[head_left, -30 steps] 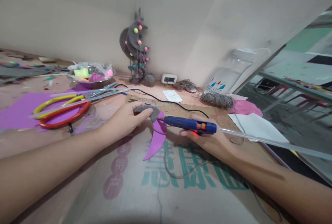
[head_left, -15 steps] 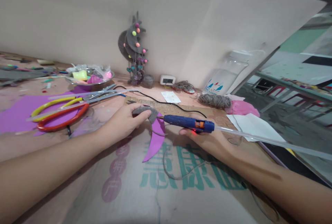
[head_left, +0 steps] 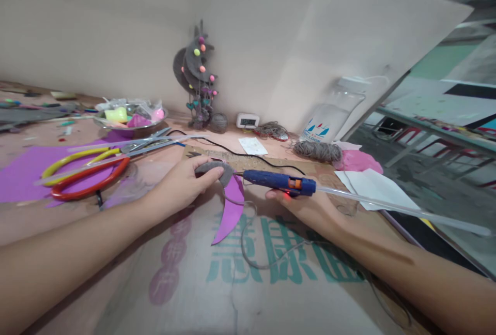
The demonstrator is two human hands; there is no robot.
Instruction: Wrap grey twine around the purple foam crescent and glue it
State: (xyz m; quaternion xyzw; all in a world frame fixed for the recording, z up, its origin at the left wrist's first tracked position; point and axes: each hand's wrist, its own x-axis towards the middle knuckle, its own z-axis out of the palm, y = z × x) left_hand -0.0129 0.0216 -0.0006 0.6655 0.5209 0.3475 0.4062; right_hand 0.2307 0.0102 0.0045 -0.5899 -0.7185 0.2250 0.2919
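My left hand point(head_left: 201, 173) pinches a crescent whose upper part is wrapped in grey yarn point(head_left: 226, 176); its lower part is bare purple foam point(head_left: 229, 216) narrowing to a point. In my right hand point(head_left: 298, 201) is a blue hot glue gun point(head_left: 277, 182), held sideways with its nozzle at the wrapped part's edge beside my left thumb. A long clear glue stick point(head_left: 387, 206) sticks out of the gun's back, and a red light glows on its underside. From the crescent a loose strand of grey yarn point(head_left: 258, 266) curls over the printed cardboard point(head_left: 186, 293).
Scissors point(head_left: 89, 172) with yellow and red handles lie at left on purple foam. Behind are a bowl point(head_left: 132, 128) of craft bits, a decorated grey moon ornament point(head_left: 199, 76), a small digital clock point(head_left: 248, 120), a yarn bundle point(head_left: 318, 152) and a clear bottle point(head_left: 329, 112). A black cord point(head_left: 248, 153) crosses behind my hands.
The view has shifted slightly, so everything sits a little further left. Both hands keep their holds, and the glue gun's nozzle stays at the crescent's wrapped edge.
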